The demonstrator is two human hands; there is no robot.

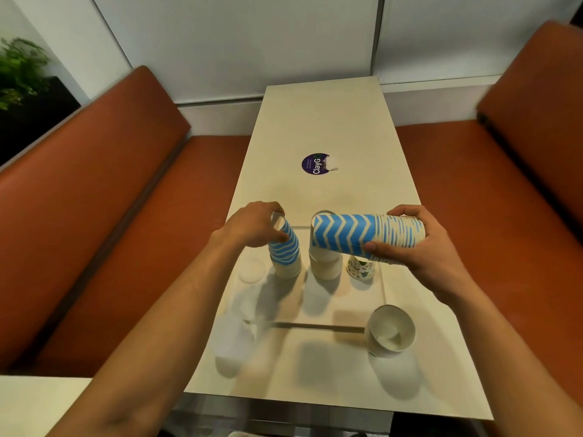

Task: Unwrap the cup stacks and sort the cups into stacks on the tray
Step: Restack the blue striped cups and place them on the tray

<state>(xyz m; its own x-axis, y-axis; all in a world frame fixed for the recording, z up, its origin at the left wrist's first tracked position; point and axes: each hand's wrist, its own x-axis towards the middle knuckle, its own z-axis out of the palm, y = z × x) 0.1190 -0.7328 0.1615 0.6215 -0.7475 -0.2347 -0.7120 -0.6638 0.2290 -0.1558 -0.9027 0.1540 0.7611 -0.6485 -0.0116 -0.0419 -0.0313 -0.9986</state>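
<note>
At the centre of the frame we see the left hand with its fingers curled round the top cup of a blue-striped stack, which stands upright at the left of a white tray. Right of centre, the right hand grips a long stack of blue zigzag cups, held on its side in the air with its open end pointing left. Just below that open end a stack of plain pale cups stands on the tray, and beside it, under the right hand, a leaf-patterned cup. At the lower right a white cup leans with its mouth toward us. We make out blurred clear cups at the tray's left edge. The tray lies on a white table bearing a purple sticker.
</note>
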